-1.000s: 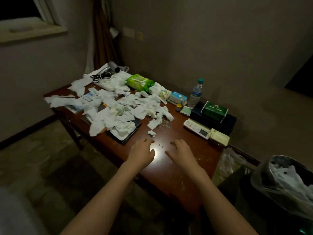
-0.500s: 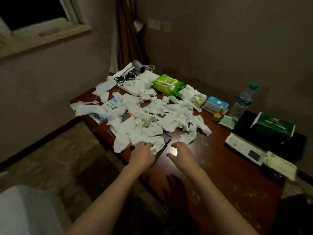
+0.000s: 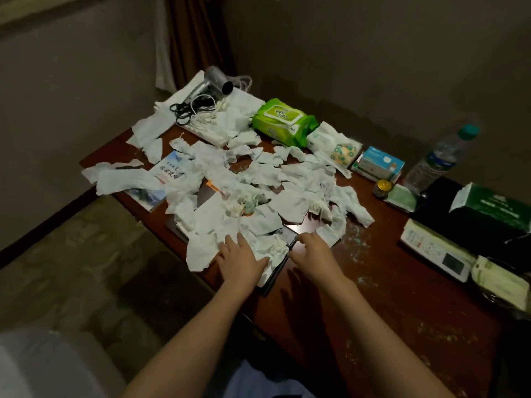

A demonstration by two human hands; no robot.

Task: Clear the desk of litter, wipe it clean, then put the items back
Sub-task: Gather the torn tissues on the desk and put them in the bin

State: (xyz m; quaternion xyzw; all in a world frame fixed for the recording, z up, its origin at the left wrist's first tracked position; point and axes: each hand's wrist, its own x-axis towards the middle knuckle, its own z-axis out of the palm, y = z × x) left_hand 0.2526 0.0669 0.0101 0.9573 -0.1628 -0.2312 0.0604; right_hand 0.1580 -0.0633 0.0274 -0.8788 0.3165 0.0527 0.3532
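So the desk is a dark reddish wood thing running from the near right to the far left corner by the curtain, and most of its far half is buried under crumpled white tissues. Container-wise: a green wet-wipe pack lies flat with its lid flap closed, a blue-and-white box sits closed next to it, the water bottle stands upright with its teal cap on, and a green tissue box rests on top of something black; can't tell what's inside any of them. A hair dryer with its tangled cord sits at the far corner, nozzle aimed right. Compared to half a second ago, both hands have pushed further into the pile: the left hand now lies flat with loose, spread fingers on the tissues covering a dark tablet-like slab, and the right hand has its fingertips on that slab's far corner, fingers relaxed, not gripping anything. The view also dropped lower, so the window is out of shot. Little pale crumbs dot the bare wood on the right.
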